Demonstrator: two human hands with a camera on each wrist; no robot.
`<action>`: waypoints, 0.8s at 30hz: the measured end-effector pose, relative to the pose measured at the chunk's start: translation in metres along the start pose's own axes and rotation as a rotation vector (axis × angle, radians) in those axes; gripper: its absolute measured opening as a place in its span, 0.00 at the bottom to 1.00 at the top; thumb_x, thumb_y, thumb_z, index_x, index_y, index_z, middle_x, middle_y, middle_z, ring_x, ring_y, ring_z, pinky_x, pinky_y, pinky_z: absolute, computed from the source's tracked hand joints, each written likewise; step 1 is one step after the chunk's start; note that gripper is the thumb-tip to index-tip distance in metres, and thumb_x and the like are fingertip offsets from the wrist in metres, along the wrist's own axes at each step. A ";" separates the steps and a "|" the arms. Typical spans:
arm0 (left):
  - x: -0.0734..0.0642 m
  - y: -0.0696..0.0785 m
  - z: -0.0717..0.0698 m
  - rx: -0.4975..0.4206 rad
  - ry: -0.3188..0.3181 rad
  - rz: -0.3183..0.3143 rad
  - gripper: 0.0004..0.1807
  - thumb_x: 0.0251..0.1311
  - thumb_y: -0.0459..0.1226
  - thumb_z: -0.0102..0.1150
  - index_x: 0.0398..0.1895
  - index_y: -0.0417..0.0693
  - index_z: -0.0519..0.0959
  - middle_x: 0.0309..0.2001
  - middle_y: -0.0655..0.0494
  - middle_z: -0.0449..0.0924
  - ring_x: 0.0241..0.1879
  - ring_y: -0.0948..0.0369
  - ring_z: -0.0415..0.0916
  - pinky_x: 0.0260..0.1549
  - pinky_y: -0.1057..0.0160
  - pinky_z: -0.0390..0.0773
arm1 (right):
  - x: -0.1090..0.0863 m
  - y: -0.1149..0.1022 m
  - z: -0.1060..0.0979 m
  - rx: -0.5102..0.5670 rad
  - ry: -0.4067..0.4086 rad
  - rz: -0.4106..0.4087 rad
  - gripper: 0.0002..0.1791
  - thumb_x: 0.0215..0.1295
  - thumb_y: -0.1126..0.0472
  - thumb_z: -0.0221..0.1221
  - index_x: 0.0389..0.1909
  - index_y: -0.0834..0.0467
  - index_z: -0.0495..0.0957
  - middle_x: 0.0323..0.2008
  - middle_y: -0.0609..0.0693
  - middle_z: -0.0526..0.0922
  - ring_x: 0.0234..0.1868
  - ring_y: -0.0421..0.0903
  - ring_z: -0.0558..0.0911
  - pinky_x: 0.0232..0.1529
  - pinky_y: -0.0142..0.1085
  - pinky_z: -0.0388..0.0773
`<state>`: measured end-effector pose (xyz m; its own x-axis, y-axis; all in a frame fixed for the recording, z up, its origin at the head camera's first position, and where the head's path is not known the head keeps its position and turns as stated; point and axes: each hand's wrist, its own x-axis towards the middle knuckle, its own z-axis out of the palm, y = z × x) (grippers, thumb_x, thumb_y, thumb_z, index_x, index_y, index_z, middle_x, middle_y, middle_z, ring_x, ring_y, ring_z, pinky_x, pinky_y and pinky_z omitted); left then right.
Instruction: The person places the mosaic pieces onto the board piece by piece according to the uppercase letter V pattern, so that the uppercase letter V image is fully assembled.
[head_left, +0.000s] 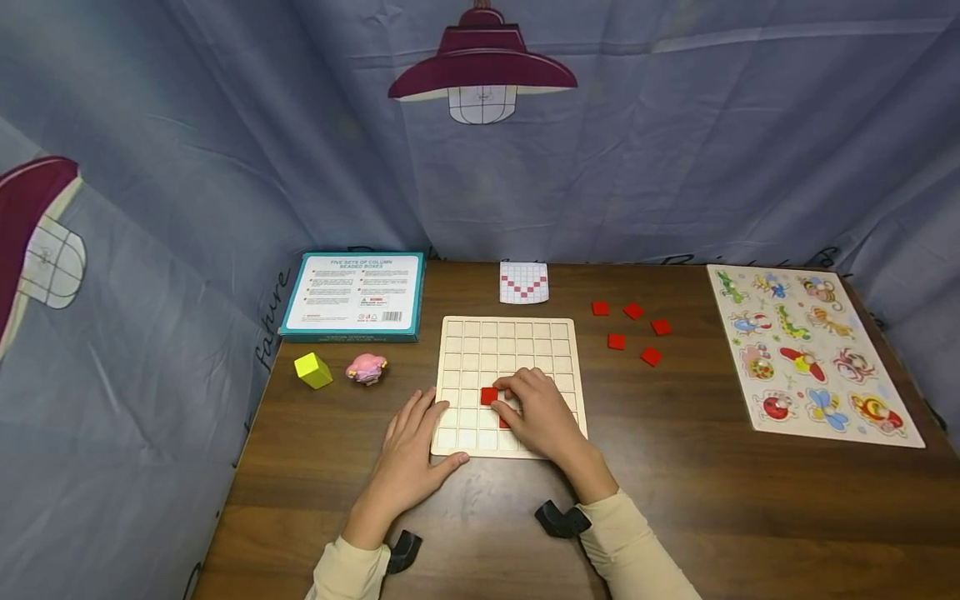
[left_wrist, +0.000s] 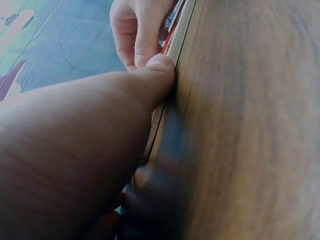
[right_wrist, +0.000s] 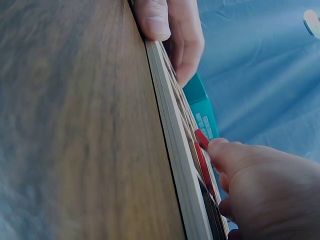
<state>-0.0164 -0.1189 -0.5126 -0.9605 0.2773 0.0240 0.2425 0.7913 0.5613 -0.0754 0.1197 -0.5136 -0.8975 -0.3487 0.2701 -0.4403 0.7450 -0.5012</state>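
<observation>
A pale wooden grid board (head_left: 467,362) lies on the table in front of me. My right hand (head_left: 546,417) is over its lower right part and pinches a red square tile (head_left: 489,396) between thumb and fingers. In the right wrist view that tile (right_wrist: 201,138) stands tilted at the thumb tip. A second red tile (head_left: 504,423) sits in the grid below the right hand, partly covered by it. My left hand (head_left: 408,446) rests at the board's lower left corner, its fingers stretched along the left edge and its thumb at the near edge.
Several loose red tiles (head_left: 616,342) lie right of the board. Behind it is a pattern card (head_left: 524,283) with a V of red squares. A teal-edged box (head_left: 352,296), a yellow block (head_left: 312,371) and a pink toy (head_left: 367,368) are left. An insect puzzle board (head_left: 813,358) lies far right.
</observation>
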 end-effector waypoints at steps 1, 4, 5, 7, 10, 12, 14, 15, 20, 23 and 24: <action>0.000 0.000 0.000 -0.002 0.001 0.000 0.45 0.57 0.58 0.70 0.73 0.47 0.67 0.80 0.46 0.56 0.80 0.44 0.49 0.73 0.36 0.56 | 0.000 0.000 0.000 -0.004 -0.003 0.001 0.13 0.62 0.55 0.70 0.46 0.55 0.85 0.33 0.43 0.79 0.39 0.45 0.74 0.48 0.41 0.72; 0.000 0.000 0.000 -0.010 0.007 0.003 0.45 0.57 0.58 0.70 0.73 0.47 0.67 0.80 0.46 0.57 0.80 0.44 0.49 0.73 0.35 0.56 | 0.000 -0.001 0.000 -0.008 -0.004 -0.001 0.13 0.62 0.55 0.70 0.45 0.55 0.85 0.33 0.43 0.78 0.38 0.44 0.73 0.47 0.41 0.72; 0.000 0.001 0.000 -0.012 0.008 0.004 0.45 0.57 0.58 0.70 0.73 0.47 0.67 0.80 0.46 0.57 0.80 0.44 0.49 0.73 0.35 0.56 | 0.000 -0.002 0.000 -0.008 -0.002 -0.003 0.13 0.62 0.55 0.71 0.45 0.55 0.85 0.32 0.43 0.78 0.38 0.44 0.73 0.47 0.41 0.72; 0.000 0.001 0.000 -0.016 0.005 0.004 0.45 0.57 0.58 0.70 0.73 0.47 0.67 0.80 0.46 0.56 0.80 0.44 0.49 0.73 0.35 0.56 | 0.000 -0.002 -0.001 -0.008 0.000 -0.007 0.13 0.61 0.55 0.71 0.44 0.54 0.85 0.32 0.43 0.78 0.37 0.44 0.73 0.47 0.41 0.72; 0.000 0.001 0.000 -0.010 0.002 0.003 0.45 0.57 0.58 0.70 0.73 0.47 0.67 0.80 0.46 0.57 0.80 0.44 0.50 0.72 0.35 0.57 | -0.001 -0.002 0.000 -0.008 -0.001 -0.009 0.12 0.61 0.55 0.71 0.44 0.54 0.85 0.32 0.43 0.78 0.37 0.44 0.73 0.46 0.41 0.71; 0.000 0.001 -0.001 -0.008 0.003 0.002 0.45 0.57 0.58 0.70 0.73 0.47 0.67 0.79 0.45 0.57 0.80 0.44 0.50 0.72 0.34 0.57 | -0.001 -0.003 0.000 -0.008 0.002 -0.010 0.12 0.62 0.55 0.71 0.44 0.54 0.85 0.31 0.43 0.78 0.37 0.44 0.73 0.46 0.41 0.71; 0.000 0.002 -0.001 -0.007 0.005 0.002 0.45 0.57 0.58 0.70 0.73 0.46 0.67 0.79 0.45 0.57 0.80 0.43 0.50 0.71 0.34 0.58 | -0.001 -0.003 0.001 -0.010 0.007 -0.012 0.12 0.62 0.55 0.71 0.44 0.54 0.86 0.31 0.43 0.78 0.37 0.44 0.73 0.45 0.40 0.70; 0.000 0.002 -0.001 -0.007 0.005 0.002 0.45 0.57 0.57 0.70 0.73 0.46 0.68 0.79 0.45 0.57 0.80 0.43 0.50 0.71 0.33 0.58 | -0.001 -0.003 0.001 -0.012 0.007 -0.011 0.12 0.62 0.55 0.71 0.44 0.54 0.86 0.31 0.43 0.78 0.36 0.43 0.73 0.45 0.40 0.70; 0.000 0.002 -0.001 -0.005 0.008 0.005 0.45 0.57 0.57 0.70 0.72 0.45 0.68 0.79 0.44 0.58 0.80 0.43 0.50 0.71 0.33 0.57 | 0.000 -0.005 0.002 -0.014 0.025 -0.016 0.10 0.61 0.56 0.71 0.42 0.54 0.87 0.30 0.42 0.79 0.35 0.43 0.73 0.44 0.40 0.70; 0.000 0.001 0.000 -0.005 0.007 0.004 0.45 0.57 0.57 0.70 0.72 0.46 0.68 0.79 0.44 0.58 0.80 0.43 0.50 0.71 0.33 0.57 | 0.000 -0.006 0.002 -0.022 0.035 -0.020 0.09 0.61 0.57 0.71 0.42 0.54 0.87 0.29 0.42 0.78 0.35 0.43 0.72 0.44 0.40 0.70; 0.001 0.001 0.000 -0.006 0.007 0.004 0.45 0.57 0.57 0.70 0.72 0.46 0.68 0.79 0.44 0.58 0.80 0.43 0.50 0.71 0.33 0.57 | 0.001 -0.006 0.002 -0.024 0.034 -0.019 0.09 0.62 0.57 0.71 0.42 0.54 0.87 0.29 0.42 0.78 0.34 0.43 0.72 0.44 0.40 0.70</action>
<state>-0.0168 -0.1180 -0.5117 -0.9604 0.2767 0.0319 0.2455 0.7869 0.5662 -0.0732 0.1138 -0.5120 -0.8873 -0.3440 0.3070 -0.4562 0.7519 -0.4759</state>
